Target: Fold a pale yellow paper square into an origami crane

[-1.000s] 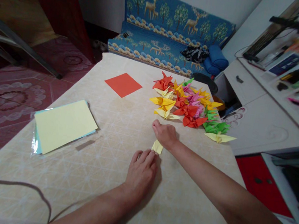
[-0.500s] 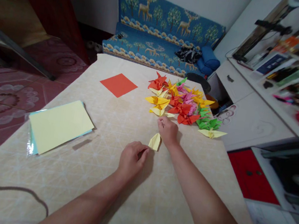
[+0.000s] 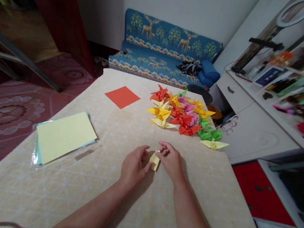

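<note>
A small piece of folded pale yellow paper (image 3: pixel 155 163) is between my two hands, low over the table. My left hand (image 3: pixel 134 164) has its thumb on the left edge of the paper, with the fingers curled behind it. At the paper's upper right, my right hand (image 3: pixel 172 162) pinches it near the top, its other fingers bent above. The fingers partly cover the paper, so its exact folds cannot be made out. Beyond my hands lies a group of folded paper cranes (image 3: pixel 185 124) in red, yellow, orange, pink and green.
A red paper square (image 3: pixel 122 97) lies flat at the far left of the table (image 3: pixel 117 206). Nearer on the left is a stack of yellow and blue paper sheets (image 3: pixel 66 138) on a clear wrapper. A blue patterned sofa (image 3: pixel 148 59) stands behind, a white cabinet (image 3: pixel 262 125) at right.
My right hand has come back from the cranes to the yellow paper and grips its top. My left thumb has moved onto the paper. The camera view has tilted up.
</note>
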Tool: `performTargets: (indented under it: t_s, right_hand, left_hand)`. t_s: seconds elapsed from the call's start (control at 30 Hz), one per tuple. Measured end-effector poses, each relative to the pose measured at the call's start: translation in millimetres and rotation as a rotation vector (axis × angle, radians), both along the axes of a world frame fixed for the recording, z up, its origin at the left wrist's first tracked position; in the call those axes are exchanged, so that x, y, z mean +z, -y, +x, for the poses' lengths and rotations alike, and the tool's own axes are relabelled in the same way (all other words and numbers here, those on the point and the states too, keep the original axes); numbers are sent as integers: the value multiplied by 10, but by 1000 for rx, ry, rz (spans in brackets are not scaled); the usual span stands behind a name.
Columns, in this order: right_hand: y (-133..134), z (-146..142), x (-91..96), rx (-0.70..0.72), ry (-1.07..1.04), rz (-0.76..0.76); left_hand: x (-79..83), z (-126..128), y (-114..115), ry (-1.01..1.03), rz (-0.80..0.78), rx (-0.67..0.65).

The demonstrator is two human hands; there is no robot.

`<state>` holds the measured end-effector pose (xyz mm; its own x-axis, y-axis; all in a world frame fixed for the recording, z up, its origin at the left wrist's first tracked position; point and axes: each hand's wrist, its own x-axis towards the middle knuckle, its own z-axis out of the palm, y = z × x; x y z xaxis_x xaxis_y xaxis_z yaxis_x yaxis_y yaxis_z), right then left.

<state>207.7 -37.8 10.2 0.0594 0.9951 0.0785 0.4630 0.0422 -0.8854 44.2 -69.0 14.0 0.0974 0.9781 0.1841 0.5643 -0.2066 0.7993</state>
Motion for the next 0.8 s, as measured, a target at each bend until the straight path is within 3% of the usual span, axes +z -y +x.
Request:
performTargets:
  t_s: [0.17, 0.33, 0.53, 0.8]
  right_hand:
    - [-15, 3, 65, -33, -307, 13]
    - [35, 16, 99, -71, -507, 59]
    - [79, -3, 110, 35, -553, 44]
    - [72, -52, 178, 178, -434, 118]
  left_hand:
    - [24, -3, 6, 37, -10, -16]
    - [22, -16, -8, 333, -105, -53]
    - [8, -25, -60, 713, -191, 4]
    - [32, -26, -88, 816, -221, 6]
